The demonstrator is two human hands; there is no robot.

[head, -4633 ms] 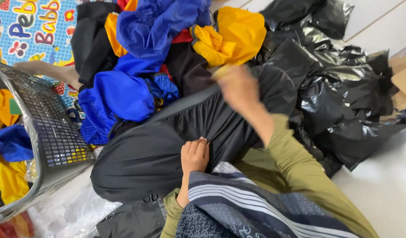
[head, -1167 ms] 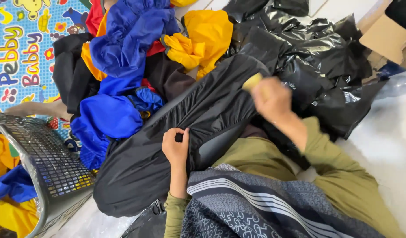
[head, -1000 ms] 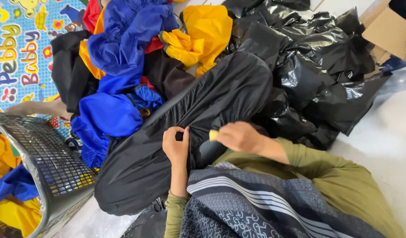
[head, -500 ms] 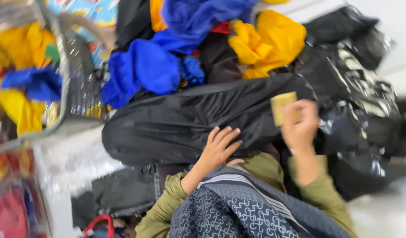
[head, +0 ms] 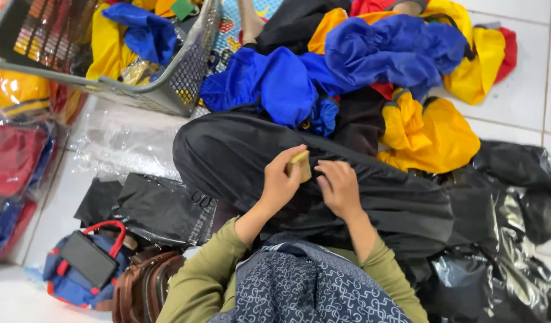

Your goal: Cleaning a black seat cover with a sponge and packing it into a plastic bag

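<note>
Head view: your left hand [head: 280, 179] grips a tan block [head: 299, 165]; your right hand [head: 340, 188], seemingly loose, presses the black garment [head: 239, 155] just beside it.

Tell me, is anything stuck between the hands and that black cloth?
Nothing visible. The right hand lies flat on the black garment. The left hand rests on it too, holding a small tan block between thumb and fingers.
</note>
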